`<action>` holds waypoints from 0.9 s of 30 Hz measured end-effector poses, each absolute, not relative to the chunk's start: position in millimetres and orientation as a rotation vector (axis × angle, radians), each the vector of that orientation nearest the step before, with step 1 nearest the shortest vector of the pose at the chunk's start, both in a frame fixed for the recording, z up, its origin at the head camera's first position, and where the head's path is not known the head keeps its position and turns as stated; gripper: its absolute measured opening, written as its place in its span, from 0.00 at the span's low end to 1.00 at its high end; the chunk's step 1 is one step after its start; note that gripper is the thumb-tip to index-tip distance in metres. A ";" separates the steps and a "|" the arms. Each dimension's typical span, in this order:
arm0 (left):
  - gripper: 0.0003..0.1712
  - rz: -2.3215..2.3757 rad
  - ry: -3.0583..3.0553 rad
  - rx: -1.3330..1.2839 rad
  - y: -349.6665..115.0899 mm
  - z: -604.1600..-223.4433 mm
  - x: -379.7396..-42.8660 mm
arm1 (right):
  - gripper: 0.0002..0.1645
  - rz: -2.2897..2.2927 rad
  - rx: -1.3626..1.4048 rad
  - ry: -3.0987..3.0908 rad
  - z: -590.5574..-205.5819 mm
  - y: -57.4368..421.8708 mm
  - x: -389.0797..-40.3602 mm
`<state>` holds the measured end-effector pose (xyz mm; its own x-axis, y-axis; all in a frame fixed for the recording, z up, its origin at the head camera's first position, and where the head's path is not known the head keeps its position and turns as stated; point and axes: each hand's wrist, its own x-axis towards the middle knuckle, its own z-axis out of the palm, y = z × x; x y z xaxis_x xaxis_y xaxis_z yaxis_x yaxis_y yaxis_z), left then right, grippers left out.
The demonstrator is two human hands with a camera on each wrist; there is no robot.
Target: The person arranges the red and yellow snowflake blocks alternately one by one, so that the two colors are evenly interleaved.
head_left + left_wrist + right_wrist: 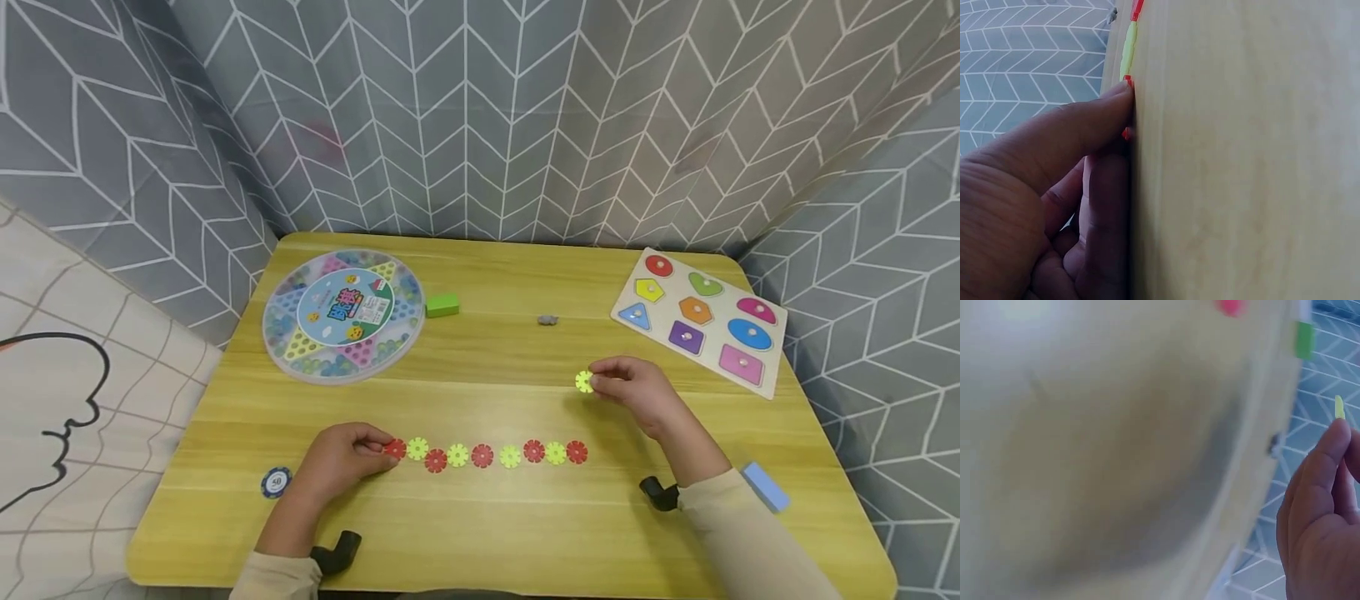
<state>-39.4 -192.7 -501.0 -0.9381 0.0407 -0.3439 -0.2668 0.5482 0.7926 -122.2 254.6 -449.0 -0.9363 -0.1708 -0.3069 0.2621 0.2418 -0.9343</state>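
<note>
A row of several notched, flower-shaped plastic discs, red and yellow by turns, crosses the middle of the table in the head view; a red disc (482,456) lies midway. My left hand (335,462) pinches the red flower disc (397,449) at the row's left end, thumb over its edge in the left wrist view. Above the row's right end, my right hand (637,390) holds a yellow flower disc (583,382) between thumb and fingertips. The right wrist view shows this yellow disc edge-on, raised off the table.
A round Chinese checkers box (288,358) stands back left beside a green block (442,305). A small grey piece (547,320) lies behind the row. The shape puzzle board (660,323) is back right, a blue block (765,487) front right, a poker chip (276,482) left.
</note>
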 end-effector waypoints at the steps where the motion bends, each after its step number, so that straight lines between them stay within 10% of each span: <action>1: 0.15 1.341 2.465 -0.186 -192.5 -501.1 -39.4 | 0.19 -1.705 0.083 2.191 -451.7 259.5 -115.8; 27: 0.19 1.321 2.468 -0.193 -197.9 -493.6 -35.2 | 0.06 -1.099 0.031 2.660 -465.0 263.4 -65.6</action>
<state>-35.2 -197.9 -493.6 -0.9351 0.0374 -0.3525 -0.2726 0.5599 0.7824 -65.6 263.4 -465.0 -0.9655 -0.0796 -0.2481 0.1188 0.7131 -0.6910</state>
